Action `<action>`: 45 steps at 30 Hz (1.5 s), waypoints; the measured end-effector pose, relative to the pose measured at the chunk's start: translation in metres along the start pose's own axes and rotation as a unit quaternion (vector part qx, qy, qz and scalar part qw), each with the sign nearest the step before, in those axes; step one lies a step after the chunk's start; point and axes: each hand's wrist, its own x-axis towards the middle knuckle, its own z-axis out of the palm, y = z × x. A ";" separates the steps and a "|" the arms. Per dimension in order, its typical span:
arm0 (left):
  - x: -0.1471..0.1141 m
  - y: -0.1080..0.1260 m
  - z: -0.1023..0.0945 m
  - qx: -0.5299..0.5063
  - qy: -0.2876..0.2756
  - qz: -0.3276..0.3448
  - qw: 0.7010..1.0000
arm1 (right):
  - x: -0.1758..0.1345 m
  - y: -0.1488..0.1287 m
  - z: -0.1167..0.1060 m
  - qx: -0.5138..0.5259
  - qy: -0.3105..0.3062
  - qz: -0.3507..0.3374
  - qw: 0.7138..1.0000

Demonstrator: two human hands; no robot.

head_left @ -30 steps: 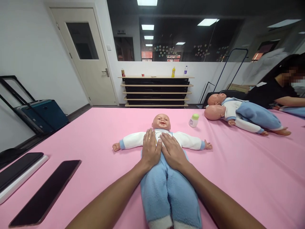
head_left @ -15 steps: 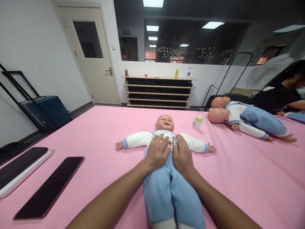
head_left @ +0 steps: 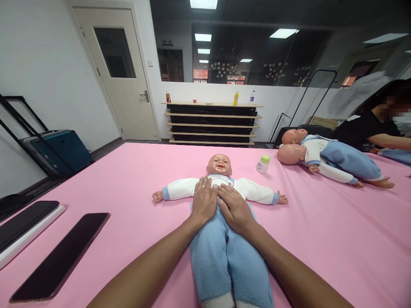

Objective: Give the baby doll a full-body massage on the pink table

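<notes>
A baby doll (head_left: 224, 252) in a white top and fuzzy blue trousers lies face up on the pink table cover (head_left: 135, 179), arms stretched out to both sides, head away from me. My left hand (head_left: 204, 201) lies flat on the left half of its chest and belly, a ring on one finger. Beside it my right hand (head_left: 236, 207) rests flat, fingers slanting left across the middle of the chest. Both hands are open, and the palms press on the doll's top. A small white bottle with a green cap (head_left: 263, 164) stands to the right of the doll's head.
Two more dolls (head_left: 334, 156) lie at the right, near a person (head_left: 369, 128) in black. At the left are a dark phone (head_left: 62, 256) and a black-and-white device (head_left: 28, 226). A teal suitcase (head_left: 58, 149) stands on the floor; a shelf (head_left: 212, 124) holds bottles.
My right hand has turned, its fingers now slanting left over the middle of the chest. My left hand has shifted slightly, fingers now pointing straighter up. The view has moved a little.
</notes>
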 end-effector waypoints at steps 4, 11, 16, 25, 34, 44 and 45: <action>-0.004 0.000 -0.001 -0.025 0.047 0.030 0.998 | 0.006 0.002 0.000 -0.031 -0.051 0.067 0.996; -0.009 0.007 -0.011 -0.054 0.046 0.150 0.986 | 0.005 0.012 0.008 -0.031 -0.039 0.189 0.981; -0.008 0.014 -0.020 -0.055 -0.046 0.213 0.974 | -0.003 0.018 0.015 -0.008 0.015 0.271 0.962; 0.001 0.018 -0.020 0.017 -0.106 0.174 0.979 | -0.009 0.015 0.015 -0.001 0.146 0.173 0.974; 0.003 0.000 -0.001 -0.018 -0.008 0.025 0.999 | -0.006 -0.002 0.002 -0.005 0.103 0.033 0.994; -0.006 0.004 -0.008 -0.023 0.049 0.075 0.996 | 0.010 0.002 -0.002 -0.039 -0.072 0.064 0.995; -0.008 0.006 -0.009 -0.024 0.051 0.097 0.994 | 0.009 0.005 -0.002 -0.037 -0.072 0.079 0.994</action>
